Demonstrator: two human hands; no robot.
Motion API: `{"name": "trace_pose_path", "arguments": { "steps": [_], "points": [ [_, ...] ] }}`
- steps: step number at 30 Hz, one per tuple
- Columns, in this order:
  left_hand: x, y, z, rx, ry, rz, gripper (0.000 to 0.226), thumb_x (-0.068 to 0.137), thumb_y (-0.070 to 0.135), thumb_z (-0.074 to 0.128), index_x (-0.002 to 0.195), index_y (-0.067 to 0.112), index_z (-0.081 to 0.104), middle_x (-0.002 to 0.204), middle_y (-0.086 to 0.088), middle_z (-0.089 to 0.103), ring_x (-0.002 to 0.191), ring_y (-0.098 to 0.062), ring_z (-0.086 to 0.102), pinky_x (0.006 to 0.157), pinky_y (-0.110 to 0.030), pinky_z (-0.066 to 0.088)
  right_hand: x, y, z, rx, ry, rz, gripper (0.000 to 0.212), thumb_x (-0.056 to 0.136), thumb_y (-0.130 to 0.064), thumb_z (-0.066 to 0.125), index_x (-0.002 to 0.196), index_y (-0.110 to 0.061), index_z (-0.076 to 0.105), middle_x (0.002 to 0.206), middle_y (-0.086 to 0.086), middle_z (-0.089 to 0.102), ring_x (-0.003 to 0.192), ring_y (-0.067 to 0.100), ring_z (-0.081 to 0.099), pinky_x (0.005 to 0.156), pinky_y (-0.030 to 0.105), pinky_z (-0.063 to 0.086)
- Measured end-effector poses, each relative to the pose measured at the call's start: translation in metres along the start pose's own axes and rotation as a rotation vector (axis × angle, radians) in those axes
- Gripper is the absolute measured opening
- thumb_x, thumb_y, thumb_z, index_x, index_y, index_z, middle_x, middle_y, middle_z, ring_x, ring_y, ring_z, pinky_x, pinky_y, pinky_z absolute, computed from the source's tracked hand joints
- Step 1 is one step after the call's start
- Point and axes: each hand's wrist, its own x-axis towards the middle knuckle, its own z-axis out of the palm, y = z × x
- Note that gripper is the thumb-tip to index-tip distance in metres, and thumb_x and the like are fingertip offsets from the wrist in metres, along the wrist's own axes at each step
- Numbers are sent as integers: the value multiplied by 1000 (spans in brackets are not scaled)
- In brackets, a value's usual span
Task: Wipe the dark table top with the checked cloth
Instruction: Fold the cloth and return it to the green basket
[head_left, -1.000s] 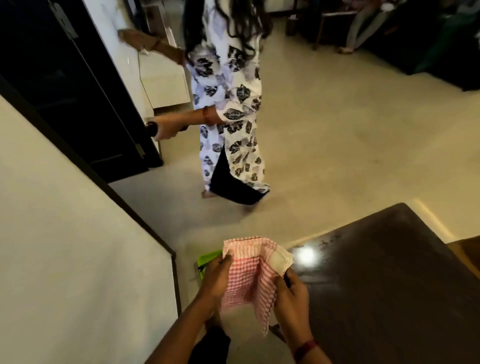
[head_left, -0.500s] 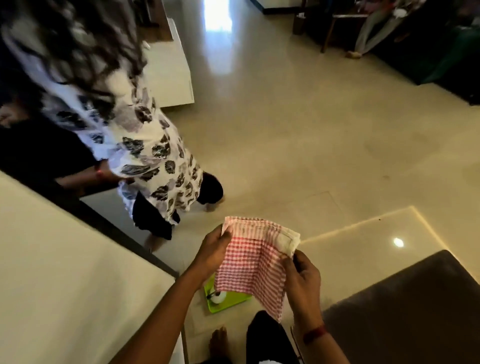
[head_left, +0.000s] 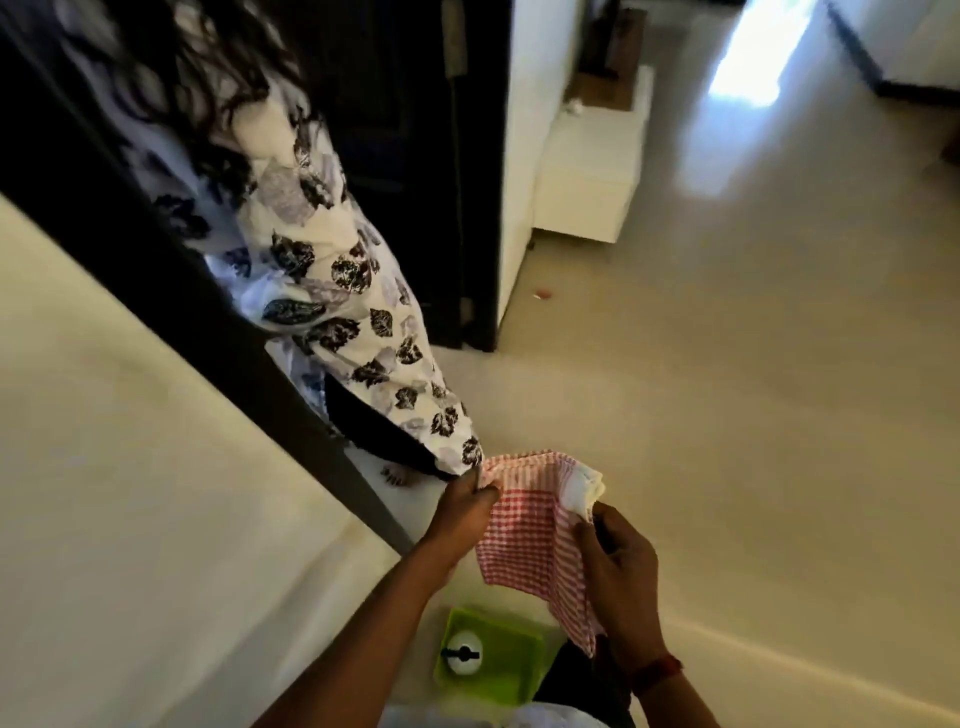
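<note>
The red-and-white checked cloth (head_left: 530, 525) hangs folded in front of me, held up over the floor by both hands. My left hand (head_left: 462, 512) pinches its upper left corner. My right hand (head_left: 618, 566) grips its right edge, where a white hem bunches up. The dark table top is out of view in this frame.
A person in a white dress with dark leaf prints (head_left: 322, 280) stands close at the left, beside a dark doorway (head_left: 395, 156). A green tray with a white round object (head_left: 488, 657) lies on the pale floor below my hands. A cream wall (head_left: 130, 467) fills the left, a white low cabinet (head_left: 587, 171) stands behind.
The view has swung left, away from the dark table, which has dropped out of frame. The other person has walked closer to the doorway. Both hands keep holding the cloth.
</note>
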Motion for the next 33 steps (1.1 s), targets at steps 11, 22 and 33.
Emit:
{"name": "trace_pose_path", "arguments": {
  "steps": [11, 22, 33],
  "points": [
    [-6, -19, 31, -881, 387, -416, 38, 93, 51, 45, 107, 17, 56, 97, -15, 59, 90, -37, 56, 86, -53, 51, 98, -9, -12, -347, -780, -613, 31, 79, -29, 52, 101, -21, 72, 82, -2, 65, 68, 11, 59, 60, 20, 43],
    [-99, -112, 123, -1455, 566, -221, 41, 84, 39, 58, 102, 2, 62, 95, -23, 60, 83, -33, 62, 76, -38, 51, 57, 46, -59, -595, -1513, -1159, 29, 85, -26, 55, 110, -32, 67, 93, -8, 59, 74, 8, 58, 59, 14, 38],
    [-160, -190, 244, -1274, 1069, -191, 29, 97, 5, 47, 124, 7, 58, 110, -17, 69, 100, -33, 68, 78, -45, 58, 14, 149, -120, -678, -1884, -1163, 20, 83, -30, 60, 102, -33, 64, 102, -14, 60, 84, 6, 60, 69, 17, 49]
  ]
}}
